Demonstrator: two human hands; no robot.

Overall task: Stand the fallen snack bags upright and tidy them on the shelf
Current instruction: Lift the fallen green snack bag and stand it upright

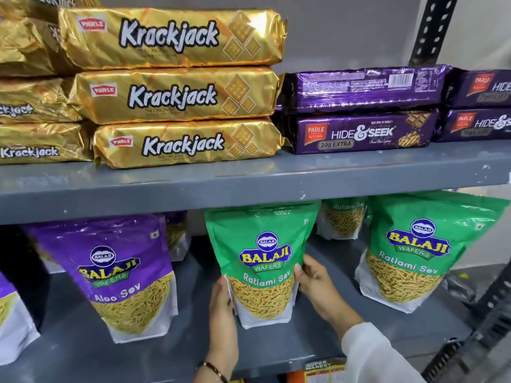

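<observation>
A green Ratlami Sev bag point(262, 255) stands upright in the middle of the lower grey shelf point(171, 352). My left hand point(221, 313) presses its lower left edge and my right hand point(315, 283) holds its right edge, so both hands grip it. To its left a purple Aloo Sev bag point(119, 275) stands upright, leaning slightly. On the right a second green Ratlami Sev bag point(414, 252) stands upright. Another green bag point(341, 219) stands behind, between the two green ones. A purple bag point(12, 322) is cut off at the far left.
The upper shelf point(249, 183) carries stacked gold Krackjack packs point(177, 92) and purple Hide & Seek packs point(359, 109). A perforated black upright point(431, 26) rises at the right. Another purple bag point(177, 230) stands at the back of the lower shelf.
</observation>
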